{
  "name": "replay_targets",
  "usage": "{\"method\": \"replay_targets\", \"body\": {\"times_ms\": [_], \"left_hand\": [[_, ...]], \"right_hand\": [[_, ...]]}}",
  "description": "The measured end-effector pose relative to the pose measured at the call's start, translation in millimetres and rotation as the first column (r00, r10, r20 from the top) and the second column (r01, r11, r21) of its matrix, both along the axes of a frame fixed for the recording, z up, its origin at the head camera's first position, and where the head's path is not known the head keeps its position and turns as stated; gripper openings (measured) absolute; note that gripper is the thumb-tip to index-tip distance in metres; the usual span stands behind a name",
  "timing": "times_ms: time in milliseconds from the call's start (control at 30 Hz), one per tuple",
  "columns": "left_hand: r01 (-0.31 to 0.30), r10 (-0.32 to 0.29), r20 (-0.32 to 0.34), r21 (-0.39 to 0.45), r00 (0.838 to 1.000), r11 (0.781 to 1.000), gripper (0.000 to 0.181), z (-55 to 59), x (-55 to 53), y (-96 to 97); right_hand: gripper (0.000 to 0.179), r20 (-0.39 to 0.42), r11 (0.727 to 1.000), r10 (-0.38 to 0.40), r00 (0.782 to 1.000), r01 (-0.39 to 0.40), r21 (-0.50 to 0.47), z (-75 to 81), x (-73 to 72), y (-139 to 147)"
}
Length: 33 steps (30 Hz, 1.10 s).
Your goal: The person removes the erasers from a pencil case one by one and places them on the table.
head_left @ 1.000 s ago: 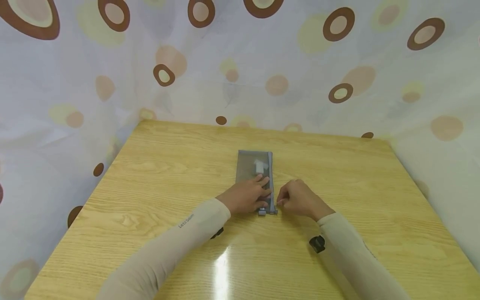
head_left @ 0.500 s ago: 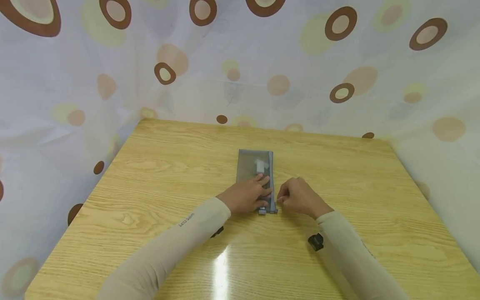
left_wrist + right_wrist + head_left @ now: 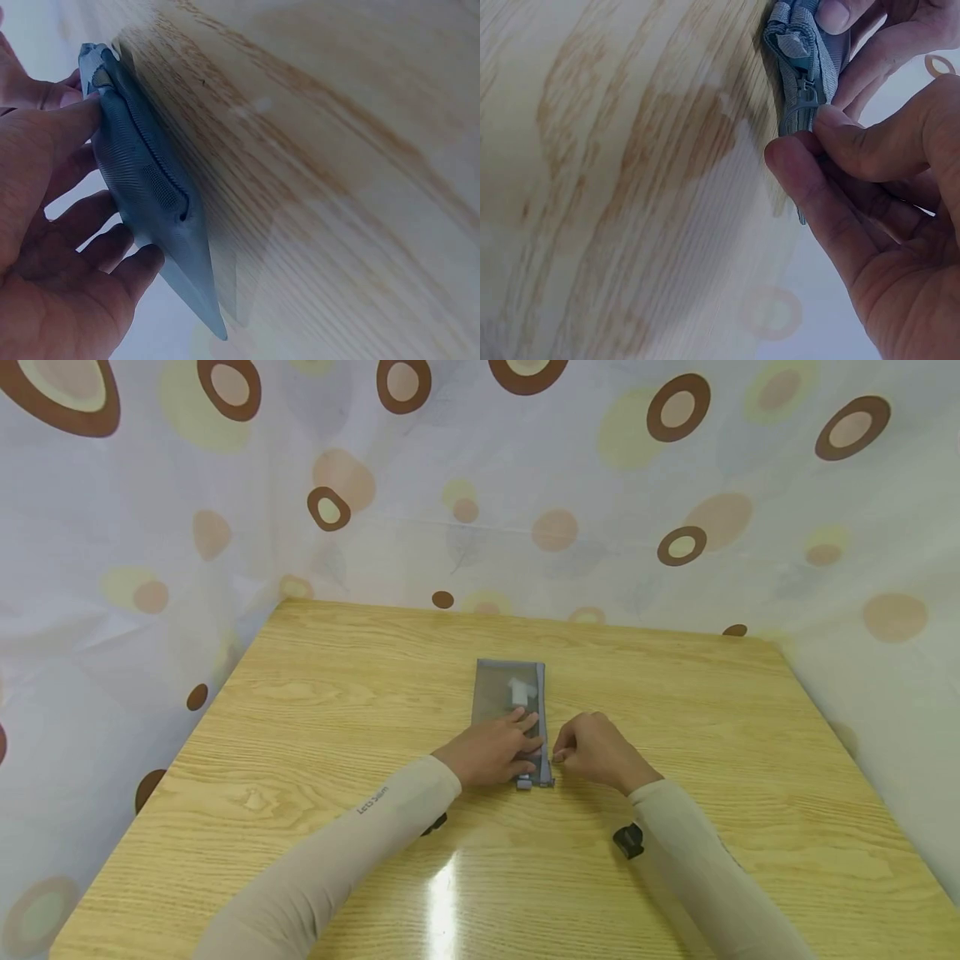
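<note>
A grey, see-through zipper pouch lies flat on the table, its zipper along the right edge. My left hand rests on the pouch with its fingers spread and fairly straight, pressing it down near the close end. At the zipper, my right hand pinches the zipper pull between thumb and forefinger. The right wrist view shows the metal slider just above those fingertips, close to the folded fabric end of the pouch. The pull itself is mostly hidden by the fingers. In the left wrist view, the zipper teeth show along the edge.
A small white piece shows at the pouch's middle. A grey fabric tab sticks out at its close end. The wood-grain table extends around it, with a dotted curtain behind and at both sides.
My right hand has shifted very slightly away from me along the zipper side. The left hand and the pouch stay where they were.
</note>
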<state>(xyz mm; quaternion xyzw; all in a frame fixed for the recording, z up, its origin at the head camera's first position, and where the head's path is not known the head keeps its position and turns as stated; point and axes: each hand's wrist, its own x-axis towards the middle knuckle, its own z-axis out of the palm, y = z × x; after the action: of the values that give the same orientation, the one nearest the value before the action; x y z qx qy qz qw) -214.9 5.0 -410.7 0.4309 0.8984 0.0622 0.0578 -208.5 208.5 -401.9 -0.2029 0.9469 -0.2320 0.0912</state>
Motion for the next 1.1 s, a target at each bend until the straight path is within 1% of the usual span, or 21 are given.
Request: {"method": "replay_targets", "body": {"times_ms": [333,433,567,700,867,1033,1100], "left_hand": [[0.001,-0.001,-0.012,-0.005,1.0,1.0,0.049,0.1,1.4,1.9],[-0.004,0.004,0.002,0.002,1.0,1.0,0.049,-0.1,1.4,1.8],[-0.017,0.017,0.034,0.008,0.999,1.0,0.05,0.4,0.7,0.8],[-0.007,0.006,0.036,0.006,0.999,1.0,0.05,1.9,-0.6,0.4],[-0.003,0.002,0.052,0.009,0.999,1.0,0.047,4.8,-0.4,-0.7],[-0.031,0.027,0.079,0.049,0.996,0.998,0.044,5.6,-3.6,-1.7],[-0.046,0.04,0.084,0.062,0.996,0.997,0.046,5.0,-5.4,-1.6]], "right_hand": [[0.007,-0.024,1.0,-0.02,1.0,0.02,0.003,-2.6,1.8,0.7],[0.008,-0.018,1.0,-0.025,1.0,0.025,-0.002,-2.7,2.3,0.9],[0.007,-0.011,1.0,0.002,1.0,-0.002,-0.004,-1.4,3.6,1.5],[0.006,-0.017,0.999,0.048,0.999,-0.048,0.0,0.4,4.9,2.5],[0.007,-0.011,0.997,0.07,0.997,-0.07,-0.012,0.4,5.5,3.3],[0.007,-0.021,0.995,0.091,0.996,-0.092,-0.04,0.7,6.2,3.5],[0.006,-0.028,0.994,0.097,0.995,-0.098,-0.044,1.0,6.3,3.3]]}}
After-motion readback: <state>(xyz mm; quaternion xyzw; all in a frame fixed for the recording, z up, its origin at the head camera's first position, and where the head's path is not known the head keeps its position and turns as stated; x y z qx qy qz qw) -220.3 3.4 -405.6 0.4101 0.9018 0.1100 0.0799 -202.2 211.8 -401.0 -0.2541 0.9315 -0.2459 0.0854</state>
